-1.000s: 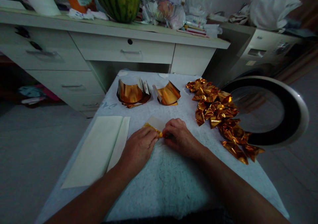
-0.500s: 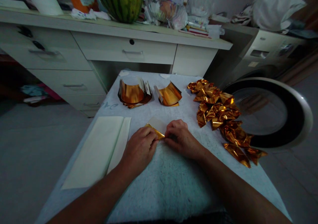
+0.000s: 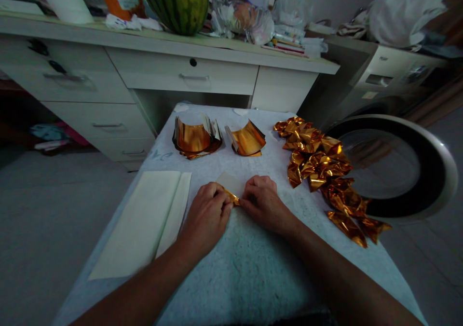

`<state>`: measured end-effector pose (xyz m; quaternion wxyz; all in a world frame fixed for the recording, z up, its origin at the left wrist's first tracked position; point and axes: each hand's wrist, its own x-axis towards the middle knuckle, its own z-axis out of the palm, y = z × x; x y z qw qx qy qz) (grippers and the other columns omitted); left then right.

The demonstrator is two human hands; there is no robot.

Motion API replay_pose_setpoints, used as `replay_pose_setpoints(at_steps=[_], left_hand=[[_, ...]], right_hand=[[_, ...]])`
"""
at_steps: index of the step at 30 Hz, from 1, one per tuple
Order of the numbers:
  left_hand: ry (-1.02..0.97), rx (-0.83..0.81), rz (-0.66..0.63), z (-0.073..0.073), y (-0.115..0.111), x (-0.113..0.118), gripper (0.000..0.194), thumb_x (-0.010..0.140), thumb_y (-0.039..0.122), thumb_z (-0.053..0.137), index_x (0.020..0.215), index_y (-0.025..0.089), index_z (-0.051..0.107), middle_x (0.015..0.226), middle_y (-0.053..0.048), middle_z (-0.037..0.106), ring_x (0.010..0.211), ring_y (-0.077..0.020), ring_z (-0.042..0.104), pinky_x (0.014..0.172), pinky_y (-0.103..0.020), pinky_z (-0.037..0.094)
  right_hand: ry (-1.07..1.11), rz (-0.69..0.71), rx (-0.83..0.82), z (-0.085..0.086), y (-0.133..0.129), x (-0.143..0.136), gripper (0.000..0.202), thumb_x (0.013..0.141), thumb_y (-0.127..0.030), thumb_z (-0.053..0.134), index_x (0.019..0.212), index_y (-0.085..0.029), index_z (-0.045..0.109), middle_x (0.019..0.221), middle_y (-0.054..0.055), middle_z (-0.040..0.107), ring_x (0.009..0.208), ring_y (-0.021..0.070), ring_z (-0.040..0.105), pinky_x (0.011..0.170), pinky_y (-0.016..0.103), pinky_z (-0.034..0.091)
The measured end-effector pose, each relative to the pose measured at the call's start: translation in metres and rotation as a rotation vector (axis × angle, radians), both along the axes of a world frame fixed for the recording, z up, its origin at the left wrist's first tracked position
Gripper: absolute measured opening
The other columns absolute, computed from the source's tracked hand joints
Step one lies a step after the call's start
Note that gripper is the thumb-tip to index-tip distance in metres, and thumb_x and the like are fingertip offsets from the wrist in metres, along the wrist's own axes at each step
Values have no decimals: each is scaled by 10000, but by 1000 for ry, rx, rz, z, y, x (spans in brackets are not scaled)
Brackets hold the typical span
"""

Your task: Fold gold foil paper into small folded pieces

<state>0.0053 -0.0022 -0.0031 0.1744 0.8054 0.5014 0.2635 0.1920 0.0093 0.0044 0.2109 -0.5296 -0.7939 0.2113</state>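
Note:
My left hand (image 3: 209, 209) and my right hand (image 3: 265, 203) are close together over the middle of the cloth-covered table (image 3: 253, 268). Between them is a sheet of gold foil paper (image 3: 232, 196), partly rolled or folded, with its pale back (image 3: 229, 181) showing on the far side. The left fingers are closed on the gold part, and the right fingertips pinch its right end. Beyond the hands lie a larger stack of curved gold foil sheets (image 3: 194, 137) and a smaller stack (image 3: 249, 140). Several folded gold foil pieces (image 3: 318, 164) lie heaped to the right.
Left of my hands lie folded pale paper sheets (image 3: 141, 220). A white desk (image 3: 188, 70) stands behind the table, with a cut watermelon (image 3: 177, 5) and plastic bags on top. The open round door (image 3: 430, 167) of a washing machine (image 3: 390, 65) reaches toward the table's right edge.
Less of the gold strip shows between my hands now, and it looks more tightly rolled. Both hands stay nearly in place, and the whole view has shifted slightly.

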Motion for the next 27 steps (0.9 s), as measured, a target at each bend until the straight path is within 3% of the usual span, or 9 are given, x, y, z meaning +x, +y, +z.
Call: replay_pose_setpoints(at_steps=[10, 19, 27], left_hand=[[63, -12, 25, 3, 1, 4, 108, 852, 125, 544, 780, 170, 611, 946, -78, 553, 944, -253, 532, 859, -447, 502], [112, 10, 51, -3, 0, 5, 84, 842, 121, 527, 811, 186, 570, 963, -82, 539, 950, -257, 519, 859, -442, 489], [36, -24, 32, -3, 0, 2, 127, 858, 109, 512, 895, 193, 600, 979, -71, 537, 971, -257, 510, 883, -448, 462]], right_hand=[[-24, -98, -50, 2, 1, -7, 117, 772, -168, 722, 684, -173, 645, 941, 44, 598, 945, 220, 477, 858, 404, 337], [-48, -112, -73, 4, 1, -8, 137, 808, -170, 697, 684, -171, 640, 940, 33, 591, 954, 213, 471, 856, 386, 333], [-37, -115, -54, 3, 0, -9, 151, 808, -166, 692, 674, -169, 623, 929, 25, 590, 940, 209, 465, 843, 378, 329]])
